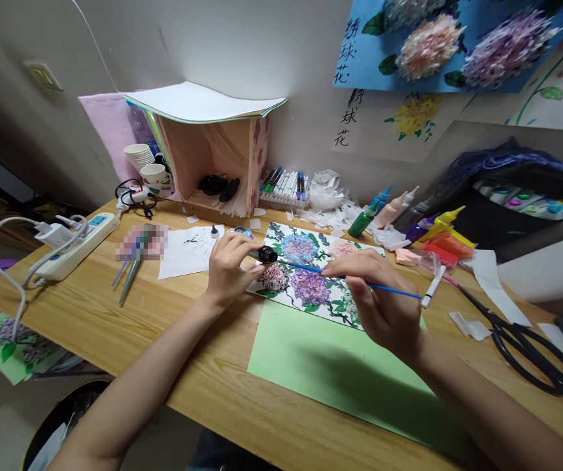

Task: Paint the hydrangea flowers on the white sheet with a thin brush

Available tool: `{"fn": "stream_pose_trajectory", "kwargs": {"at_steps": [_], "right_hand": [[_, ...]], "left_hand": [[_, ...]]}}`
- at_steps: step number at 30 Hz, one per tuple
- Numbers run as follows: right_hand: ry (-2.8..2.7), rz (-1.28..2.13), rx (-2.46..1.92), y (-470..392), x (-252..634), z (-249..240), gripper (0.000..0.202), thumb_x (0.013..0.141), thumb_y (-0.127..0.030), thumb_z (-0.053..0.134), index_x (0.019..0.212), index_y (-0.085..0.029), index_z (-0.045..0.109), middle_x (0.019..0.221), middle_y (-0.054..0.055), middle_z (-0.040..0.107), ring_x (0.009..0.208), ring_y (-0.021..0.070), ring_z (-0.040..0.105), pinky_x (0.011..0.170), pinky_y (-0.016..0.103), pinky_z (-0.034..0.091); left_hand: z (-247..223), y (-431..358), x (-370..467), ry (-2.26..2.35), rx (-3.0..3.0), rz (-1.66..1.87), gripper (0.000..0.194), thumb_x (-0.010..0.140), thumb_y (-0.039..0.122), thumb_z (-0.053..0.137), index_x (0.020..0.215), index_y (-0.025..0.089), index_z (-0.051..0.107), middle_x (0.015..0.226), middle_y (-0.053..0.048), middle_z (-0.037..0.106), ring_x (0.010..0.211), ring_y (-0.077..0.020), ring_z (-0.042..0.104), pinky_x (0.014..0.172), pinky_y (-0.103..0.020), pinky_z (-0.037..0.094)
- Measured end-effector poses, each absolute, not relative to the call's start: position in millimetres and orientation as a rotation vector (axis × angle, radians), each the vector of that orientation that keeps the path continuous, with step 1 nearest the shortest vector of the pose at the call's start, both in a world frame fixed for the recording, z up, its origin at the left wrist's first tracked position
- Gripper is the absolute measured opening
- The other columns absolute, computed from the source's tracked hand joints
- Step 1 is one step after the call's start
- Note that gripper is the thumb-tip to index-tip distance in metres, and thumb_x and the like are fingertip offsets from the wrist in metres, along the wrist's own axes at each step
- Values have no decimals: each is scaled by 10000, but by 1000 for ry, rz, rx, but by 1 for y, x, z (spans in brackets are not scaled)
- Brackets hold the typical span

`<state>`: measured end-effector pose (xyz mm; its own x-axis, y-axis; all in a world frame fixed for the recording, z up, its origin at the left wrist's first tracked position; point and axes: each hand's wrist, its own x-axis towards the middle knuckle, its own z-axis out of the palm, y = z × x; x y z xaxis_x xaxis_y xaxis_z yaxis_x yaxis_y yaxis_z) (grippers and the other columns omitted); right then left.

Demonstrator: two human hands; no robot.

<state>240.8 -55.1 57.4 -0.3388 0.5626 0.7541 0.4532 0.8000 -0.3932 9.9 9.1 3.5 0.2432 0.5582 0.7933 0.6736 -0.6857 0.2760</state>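
Observation:
In my left hand (229,265) is a small black bottle (268,254), tilted so its end faces right. My right hand (384,301) grips a thin blue paintbrush (305,267), its tip pointing left at the bottle's end; whether it touches or is inside I cannot tell. Both hands hover over a white sheet painted with hydrangeas (310,286) in blue, pink and purple with green leaves. Under that sheet lies a light green paper (320,366), shaded by my right hand.
Large black scissors (526,347) lie at the right. Paint bottles (363,219), paper scraps and a marker rack (285,186) line the back. A pink box (212,154) stands back left. Nearer are a paint-marked paper (187,248), brushes (131,275) and a power strip (78,245).

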Motion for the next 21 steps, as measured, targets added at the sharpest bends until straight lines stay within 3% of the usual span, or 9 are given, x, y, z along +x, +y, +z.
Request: {"fn": "stream_pose_trajectory", "kwargs": {"at_steps": [21], "right_hand": [[-1893,238,-861,-49,244,61,226,945,-231,415,941,-211,641,833,32,685,803,164,622,729,325,463]], "left_hand": [[5,9,10,-1212,-2376,-1456,217,717,313,733,889,195,675,833,-49,692,831,-213,581,744,-359,464]]}}
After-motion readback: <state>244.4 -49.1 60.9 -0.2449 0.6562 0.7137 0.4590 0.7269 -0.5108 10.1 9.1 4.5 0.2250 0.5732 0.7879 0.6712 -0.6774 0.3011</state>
